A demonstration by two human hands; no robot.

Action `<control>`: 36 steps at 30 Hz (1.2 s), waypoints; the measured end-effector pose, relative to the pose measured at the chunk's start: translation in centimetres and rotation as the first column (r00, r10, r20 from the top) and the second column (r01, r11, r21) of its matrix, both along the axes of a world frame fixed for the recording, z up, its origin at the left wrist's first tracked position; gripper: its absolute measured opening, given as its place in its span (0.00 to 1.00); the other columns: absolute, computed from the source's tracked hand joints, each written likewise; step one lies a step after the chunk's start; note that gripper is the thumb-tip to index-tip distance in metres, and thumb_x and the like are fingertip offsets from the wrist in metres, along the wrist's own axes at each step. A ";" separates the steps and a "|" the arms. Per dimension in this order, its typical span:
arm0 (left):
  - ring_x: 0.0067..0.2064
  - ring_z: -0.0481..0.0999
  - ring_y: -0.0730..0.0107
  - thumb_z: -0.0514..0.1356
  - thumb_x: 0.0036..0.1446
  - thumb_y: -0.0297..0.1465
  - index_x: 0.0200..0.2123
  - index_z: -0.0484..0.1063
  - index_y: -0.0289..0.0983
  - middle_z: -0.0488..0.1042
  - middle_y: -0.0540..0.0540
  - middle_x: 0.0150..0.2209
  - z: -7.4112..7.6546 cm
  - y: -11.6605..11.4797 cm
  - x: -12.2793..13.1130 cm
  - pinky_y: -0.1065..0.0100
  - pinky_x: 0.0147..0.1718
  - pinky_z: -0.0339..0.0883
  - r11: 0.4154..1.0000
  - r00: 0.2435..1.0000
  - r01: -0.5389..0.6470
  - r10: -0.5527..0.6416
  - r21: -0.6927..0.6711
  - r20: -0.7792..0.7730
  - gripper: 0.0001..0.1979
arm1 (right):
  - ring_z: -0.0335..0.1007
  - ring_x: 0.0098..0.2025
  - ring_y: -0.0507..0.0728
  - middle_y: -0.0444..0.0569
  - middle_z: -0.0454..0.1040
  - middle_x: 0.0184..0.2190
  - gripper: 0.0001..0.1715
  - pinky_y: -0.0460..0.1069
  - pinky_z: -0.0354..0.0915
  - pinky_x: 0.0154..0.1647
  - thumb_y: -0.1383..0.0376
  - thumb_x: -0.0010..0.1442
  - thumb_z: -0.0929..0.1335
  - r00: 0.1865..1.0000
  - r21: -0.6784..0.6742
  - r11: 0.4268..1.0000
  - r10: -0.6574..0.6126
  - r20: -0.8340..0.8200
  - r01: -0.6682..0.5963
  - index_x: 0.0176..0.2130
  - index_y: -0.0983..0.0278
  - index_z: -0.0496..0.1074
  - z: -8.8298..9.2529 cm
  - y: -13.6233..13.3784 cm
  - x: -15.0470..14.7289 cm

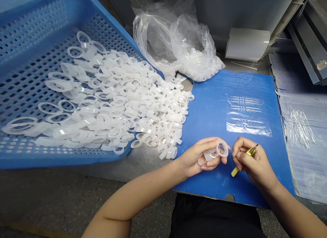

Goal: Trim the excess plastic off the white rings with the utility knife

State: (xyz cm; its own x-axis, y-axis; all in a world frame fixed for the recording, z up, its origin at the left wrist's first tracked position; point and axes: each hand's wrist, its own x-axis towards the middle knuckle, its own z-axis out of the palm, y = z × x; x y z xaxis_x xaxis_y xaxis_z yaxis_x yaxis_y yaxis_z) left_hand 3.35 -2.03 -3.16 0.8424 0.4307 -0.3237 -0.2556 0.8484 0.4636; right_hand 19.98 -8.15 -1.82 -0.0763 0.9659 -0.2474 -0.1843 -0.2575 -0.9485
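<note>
My left hand (201, 156) is closed around a few translucent white plastic rings; one ring (222, 149) stands up between thumb and fingers, turned toward my right hand. My right hand (249, 161) grips a small yellow-handled knife (235, 171), its dark tip poking out above the index finger and its ribbed end below. Both hands hover over the blue board (212, 105), close together but apart. Left of them, a large heap of similar white rings (163, 118) spills from the blue basket (102, 159) onto the metal table beside the board.
Behind the board sits a clear plastic bag (178, 40) holding more white pieces. A clear packet (245, 129) with slim pointed items lies on the board. Further right, slender clear pieces (300, 127) rest on a pale sheet (306, 169). A metal frame (311, 36) juts in at upper right.
</note>
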 end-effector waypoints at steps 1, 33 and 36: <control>0.15 0.59 0.84 0.64 0.53 0.38 0.34 0.72 0.30 0.75 0.45 0.24 0.0 0.0 0.0 0.80 0.10 0.44 1.000 1.000 0.000 0.000 0.003 -0.004 0.14 | 0.54 0.14 0.47 0.37 0.63 0.13 0.05 0.42 0.53 0.15 0.70 0.49 0.63 1.000 0.002 1.000 -0.001 -0.001 0.001 0.26 0.63 0.68 0.0 0.0 0.0; 0.18 0.57 0.82 0.67 0.49 0.42 0.34 0.69 0.36 0.61 0.57 0.17 0.7 -0.5 -0.1 0.78 0.15 0.47 0.928 0.950 -0.093 0.192 0.362 -0.248 0.18 | 0.64 0.21 0.49 0.40 0.70 0.21 0.03 0.43 0.61 0.22 0.67 0.60 0.67 0.885 0.388 0.919 -0.121 0.449 -0.072 0.33 0.62 0.70 0.4 -0.2 -0.8; 0.19 0.58 0.80 0.66 0.49 0.46 0.39 0.71 0.35 0.62 0.56 0.18 0.7 -0.7 -0.2 0.77 0.17 0.50 0.910 0.950 -0.050 0.171 0.411 -0.263 0.22 | 0.64 0.21 0.49 0.41 0.70 0.22 0.05 0.44 0.61 0.23 0.70 0.61 0.67 0.818 0.520 0.843 -0.202 0.539 -0.135 0.33 0.62 0.70 0.1 -0.3 -0.9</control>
State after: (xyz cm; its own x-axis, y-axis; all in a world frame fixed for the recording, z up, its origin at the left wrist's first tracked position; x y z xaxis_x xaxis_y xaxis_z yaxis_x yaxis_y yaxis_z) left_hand 3.17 -2.74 -2.47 0.6780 0.6585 -0.3265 -0.1421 0.5533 0.8208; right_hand 19.09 -8.50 -1.68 -0.0544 0.9531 0.2976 0.4143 0.2927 -0.8618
